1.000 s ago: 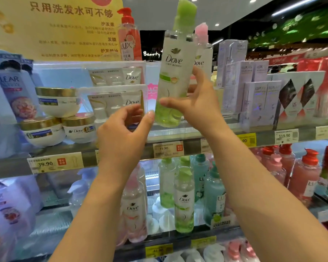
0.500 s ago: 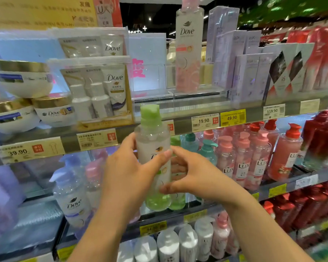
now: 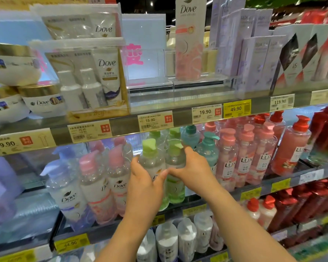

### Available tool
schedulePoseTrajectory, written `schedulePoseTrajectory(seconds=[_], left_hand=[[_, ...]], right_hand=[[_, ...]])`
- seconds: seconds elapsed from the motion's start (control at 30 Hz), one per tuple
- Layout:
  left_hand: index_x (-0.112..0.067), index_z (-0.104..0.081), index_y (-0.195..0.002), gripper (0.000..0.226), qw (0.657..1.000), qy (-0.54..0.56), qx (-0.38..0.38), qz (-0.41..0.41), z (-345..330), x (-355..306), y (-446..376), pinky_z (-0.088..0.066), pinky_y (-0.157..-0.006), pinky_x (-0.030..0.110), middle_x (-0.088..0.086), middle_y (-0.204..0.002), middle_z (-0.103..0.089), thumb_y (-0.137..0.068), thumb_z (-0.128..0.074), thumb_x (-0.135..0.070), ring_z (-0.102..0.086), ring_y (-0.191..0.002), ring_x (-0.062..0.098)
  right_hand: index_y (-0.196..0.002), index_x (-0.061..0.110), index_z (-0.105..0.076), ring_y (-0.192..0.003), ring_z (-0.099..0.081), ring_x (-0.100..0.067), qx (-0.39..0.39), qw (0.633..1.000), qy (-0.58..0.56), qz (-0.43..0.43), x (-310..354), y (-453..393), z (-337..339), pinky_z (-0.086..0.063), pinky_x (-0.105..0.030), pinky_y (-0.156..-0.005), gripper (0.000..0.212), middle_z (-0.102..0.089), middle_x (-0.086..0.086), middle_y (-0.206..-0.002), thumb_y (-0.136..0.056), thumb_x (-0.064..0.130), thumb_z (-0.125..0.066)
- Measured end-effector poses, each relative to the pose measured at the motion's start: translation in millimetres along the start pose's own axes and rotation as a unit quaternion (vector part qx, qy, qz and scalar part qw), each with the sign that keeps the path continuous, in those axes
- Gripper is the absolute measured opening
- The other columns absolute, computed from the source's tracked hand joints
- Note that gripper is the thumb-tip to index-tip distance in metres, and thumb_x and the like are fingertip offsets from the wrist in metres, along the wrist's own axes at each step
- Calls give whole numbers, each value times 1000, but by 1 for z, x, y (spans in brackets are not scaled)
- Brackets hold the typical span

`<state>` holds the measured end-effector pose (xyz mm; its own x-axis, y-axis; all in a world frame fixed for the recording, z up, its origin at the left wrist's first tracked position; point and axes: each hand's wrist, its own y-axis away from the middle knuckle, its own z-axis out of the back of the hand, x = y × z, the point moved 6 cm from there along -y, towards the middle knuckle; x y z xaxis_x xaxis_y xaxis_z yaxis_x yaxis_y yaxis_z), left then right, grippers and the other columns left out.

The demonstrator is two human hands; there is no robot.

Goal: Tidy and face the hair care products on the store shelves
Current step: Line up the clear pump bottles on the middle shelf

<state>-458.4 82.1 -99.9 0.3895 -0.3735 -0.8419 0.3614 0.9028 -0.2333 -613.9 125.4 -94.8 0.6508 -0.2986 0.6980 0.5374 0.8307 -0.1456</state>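
A clear Dove bottle with a green cap (image 3: 149,148) stands at the front of the middle shelf (image 3: 193,209). My left hand (image 3: 144,188) grips its body from the left. Right beside it, touching, stands a second green-capped Dove bottle (image 3: 175,191). My right hand (image 3: 195,167) curls round that one's shoulder, fingers behind it and thumb stretched left to meet my left thumb. More green caps show behind these two. The hands hide the labels of both bottles.
Pink-capped Dove bottles (image 3: 102,186) and a blue one (image 3: 68,195) stand to the left; teal (image 3: 206,148) and pink Lux pump bottles (image 3: 244,157) crowd the right. On the upper shelf are a tall pink Dove bottle (image 3: 188,44), a clear divider (image 3: 148,53) and Dove jars (image 3: 42,101).
The green-capped bottle came down from the upper shelf to the middle shelf, beside another green one. My view dropped with it. My right hand has moved to the neighbouring bottle.
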Motion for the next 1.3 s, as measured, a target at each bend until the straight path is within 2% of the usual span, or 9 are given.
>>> schedulePoseTrajectory(seconds=[0.1, 0.2, 0.37, 0.6, 0.7, 0.87, 1.0, 1.07, 1.3], left_hand=[[-11, -20, -148, 80, 1000, -5, 19, 24, -7, 7, -9, -39, -91, 24, -4, -136, -44, -90, -68, -35, -47, -121, 14], [-9, -35, -134, 65, 997, -50, 42, 34, -14, 15, -21, -47, -76, 31, 4, -117, -58, -87, -71, -38, -57, -102, 21], [-16, -25, -150, 83, 995, -65, 64, 37, -17, 15, -26, -48, -99, 40, 3, -132, -57, -86, -73, -37, -53, -124, 23], [-23, -6, -156, 103, 993, -61, 75, 62, -12, 17, -26, -49, -100, 42, -1, -132, -59, -82, -78, -29, -56, -121, 22], [-21, 1, -157, 107, 992, -71, 87, 63, -13, 10, -22, -51, -93, 39, -7, -114, -59, -84, -76, -31, -57, -105, 19], [-28, 9, -156, 110, 994, -91, 53, 6, 2, -21, -14, -35, -112, 40, 0, -161, -25, -82, -70, -50, -32, -144, 21], [-24, -11, -156, 88, 980, -180, -4, -86, 22, -55, -6, -29, -115, 35, -4, -160, -26, -89, -57, -55, -28, -145, 15], [-22, -32, -152, 73, 967, -212, -32, -136, 31, -74, -6, -33, -111, 31, -5, -152, -41, -90, -55, -54, -37, -139, 14], [-22, -64, -127, 45, 957, -184, -84, -207, 43, -125, -11, -45, -92, 25, -6, -119, -69, -89, -64, -44, -62, -110, 10]], right_hand=[[-125, 13, -53, -109, -61, -23, 11, 999, 32, -4, -1, -3, 7, -54, -38, -88, 63, -65, -5, -117, -78, 42, -83], [-118, 13, -53, -103, -62, -24, 28, 997, 67, -6, -1, -4, 13, -55, -36, -83, 56, -66, -5, -112, -80, 43, -81], [-112, 13, -52, -99, -64, -25, 35, 989, 144, 10, 3, -2, 21, -55, -39, -83, 49, -67, -5, -106, -85, 47, -75], [-116, 12, -48, -105, -61, -25, 22, 985, 168, 40, 6, 9, 21, -50, -36, -84, 51, -61, -4, -112, -90, 53, -66], [-126, 13, -46, -115, -59, -26, 49, 986, 157, 32, 10, 17, 28, -52, -38, -92, 59, -59, -4, -121, -87, 51, -70], [-130, 21, -63, -106, -66, -15, 17, 986, 161, 42, 34, 30, 84, -55, -33, -92, 54, -72, 3, -114, -87, 53, -70], [-109, 24, -74, -83, -66, -3, -183, 979, -9, 90, 72, 27, 158, -57, -31, -87, 29, -69, 15, -86, -86, 41, -75], [-114, 21, -70, -88, -65, -5, -256, 957, -44, 128, 89, 13, 180, -56, -32, -90, 32, -69, 13, -92, -87, 39, -74], [-146, 13, -37, -114, -52, -16, -247, 951, -100, 154, 130, -60, 196, -44, -20, -85, 75, -54, -9, -137, -87, 41, -74]])
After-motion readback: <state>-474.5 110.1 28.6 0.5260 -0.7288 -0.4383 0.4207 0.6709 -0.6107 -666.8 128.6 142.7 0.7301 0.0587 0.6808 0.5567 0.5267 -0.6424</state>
